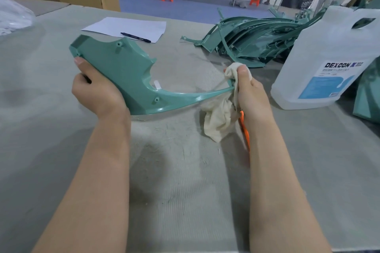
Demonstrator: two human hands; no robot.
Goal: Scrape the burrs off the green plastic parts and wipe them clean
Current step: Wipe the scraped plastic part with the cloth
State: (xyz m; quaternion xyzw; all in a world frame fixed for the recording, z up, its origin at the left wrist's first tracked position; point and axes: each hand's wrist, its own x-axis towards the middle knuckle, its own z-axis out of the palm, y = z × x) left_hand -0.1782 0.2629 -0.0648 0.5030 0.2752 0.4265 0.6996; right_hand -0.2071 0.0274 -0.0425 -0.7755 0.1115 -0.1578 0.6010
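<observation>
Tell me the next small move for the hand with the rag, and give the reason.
Probably draw the cloth back along the thin arm of the green part toward the wide end. The right hand pinches the cloth at the arm's far tip, with an orange tool tucked under it, while the left hand steadies the wide end, so the rest seems unwiped.

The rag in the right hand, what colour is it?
Cream, off-white rag, seen in the head view.

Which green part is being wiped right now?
The green part lifted between both hands: left hand grips its wide end, right hand presses the cloth on its thin tip. The others sit piled behind.
</observation>
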